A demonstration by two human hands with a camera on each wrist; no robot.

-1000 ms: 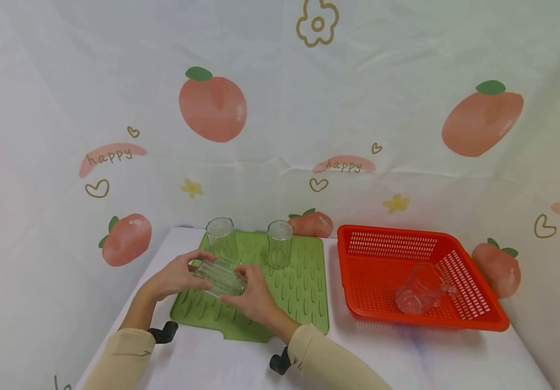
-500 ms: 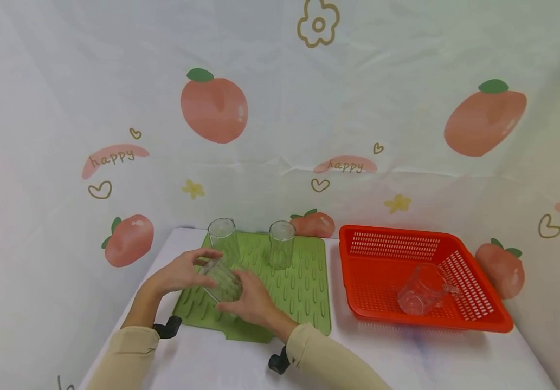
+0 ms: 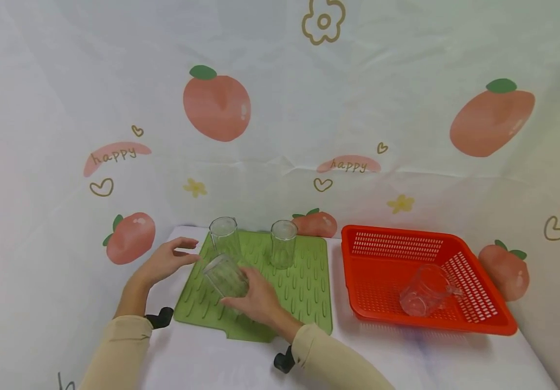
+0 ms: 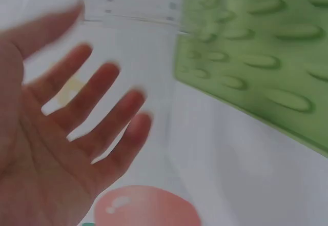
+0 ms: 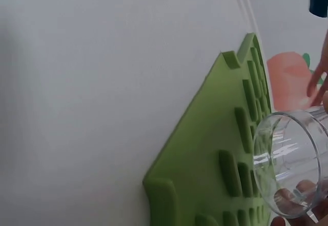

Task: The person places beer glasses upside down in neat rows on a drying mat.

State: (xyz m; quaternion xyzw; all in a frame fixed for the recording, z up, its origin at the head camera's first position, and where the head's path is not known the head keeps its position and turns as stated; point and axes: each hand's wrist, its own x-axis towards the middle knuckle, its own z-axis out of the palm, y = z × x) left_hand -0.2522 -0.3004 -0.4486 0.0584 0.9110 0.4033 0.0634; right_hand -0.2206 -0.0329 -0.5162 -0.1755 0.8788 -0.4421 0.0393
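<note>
Over the left part of a green ridged drying mat [image 3: 304, 287], my right hand [image 3: 260, 298] grips a clear drinking glass [image 3: 226, 275] by one side. The glass is tilted, one end leaning up to the left. In the right wrist view, the round end of the glass [image 5: 287, 159] shows above the mat's ridges, with fingertips behind it. My left hand [image 3: 165, 262] is apart from the glass, off to its left, fingers spread and holding nothing. The left wrist view shows that palm [image 4: 51, 159] and its loose fingers beside the mat's edge.
Two clear glasses stand at the back of the mat, a left glass [image 3: 224, 241] close behind the held one and a right glass [image 3: 283, 246]. To the right, a red perforated basket [image 3: 397, 232] contains a tilted glass mug [image 3: 418, 295]. A printed cloth backdrop [image 3: 270, 124] rises behind.
Both hands held the glass earlier; the left hand has let go and drawn back left. The glass has turned from nearly lying flat to a steeper tilt in the right hand.
</note>
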